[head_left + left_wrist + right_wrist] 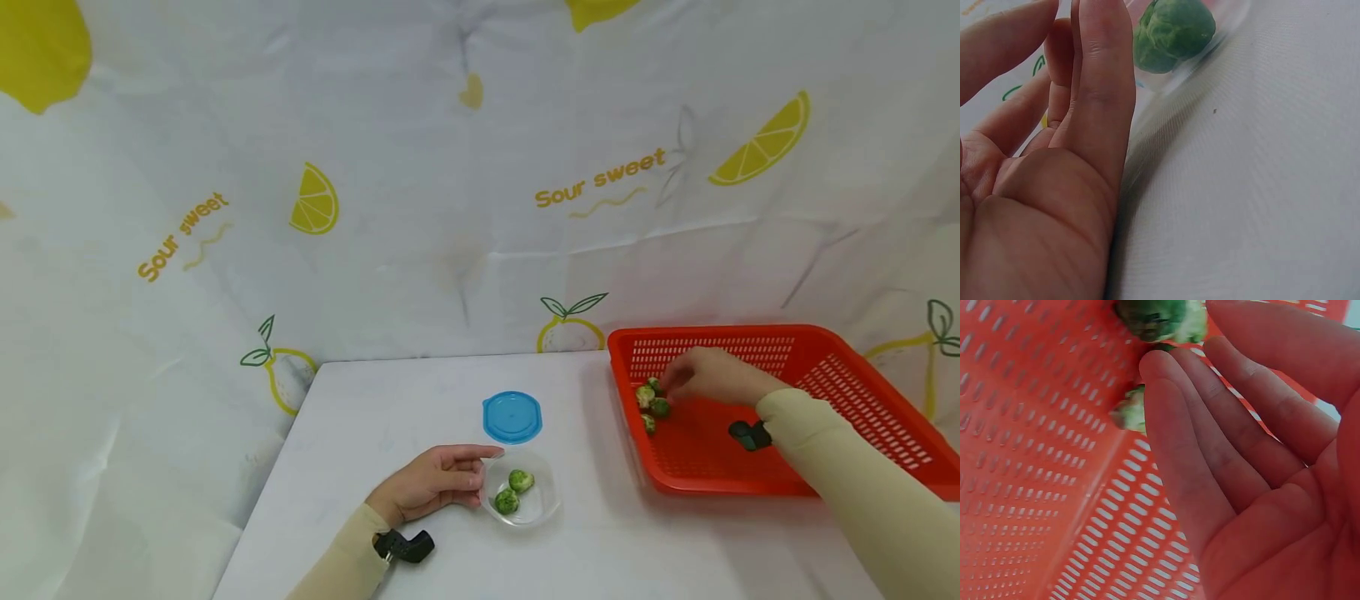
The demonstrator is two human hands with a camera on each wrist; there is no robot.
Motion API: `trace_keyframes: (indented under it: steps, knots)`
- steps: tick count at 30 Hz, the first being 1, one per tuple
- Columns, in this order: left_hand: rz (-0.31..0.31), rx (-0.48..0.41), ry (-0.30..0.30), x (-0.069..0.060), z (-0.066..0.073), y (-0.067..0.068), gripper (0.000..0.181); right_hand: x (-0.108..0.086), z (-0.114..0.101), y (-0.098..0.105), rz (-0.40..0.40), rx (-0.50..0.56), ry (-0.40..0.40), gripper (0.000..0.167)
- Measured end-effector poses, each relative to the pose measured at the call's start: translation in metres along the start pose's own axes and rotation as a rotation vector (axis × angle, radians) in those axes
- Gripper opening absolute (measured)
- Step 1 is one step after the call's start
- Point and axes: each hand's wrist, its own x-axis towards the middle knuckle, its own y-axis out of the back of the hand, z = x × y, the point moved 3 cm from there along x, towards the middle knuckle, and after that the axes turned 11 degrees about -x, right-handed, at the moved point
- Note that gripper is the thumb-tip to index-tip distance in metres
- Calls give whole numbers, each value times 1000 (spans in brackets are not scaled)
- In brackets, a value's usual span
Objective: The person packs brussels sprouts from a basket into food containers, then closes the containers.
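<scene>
My left hand [441, 481] rests on the table beside a clear plastic bowl [551, 492], its fingers fairly straight and touching the near-left rim. Inside the bowl lie two Brussels sprouts [507, 501]; part of one sprout [1175, 28] shows past the fingers in the left wrist view. My right hand [705, 377] reaches into a red basket [720, 485], next to several Brussels sprouts [645, 396] along the basket's left side. In the right wrist view its fingers are extended with nothing in the palm, and the fingertips are close to a sprout [1154, 319].
A blue lid [512, 417] lies flat behind the bowl on the white table [360, 417]. The basket stands at the right, its slotted walls rising around my right hand. Behind the table hangs a white cloth [420, 275] printed with lemons.
</scene>
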Motion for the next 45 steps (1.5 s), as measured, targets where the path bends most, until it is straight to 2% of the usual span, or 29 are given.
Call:
trace_keyframes:
  steps: [12,23,45]
  knots:
    - [-1,6,1,1,1,-4,58,7,4,-10,-52,-3,-36,31]
    - [-15,7,-14,1,2,-2,58,12,4,-11,-34,-50,-23,31]
    - [-12,4,-17,1,1,0,55,16,3,-11,-25,-49,-25,29]
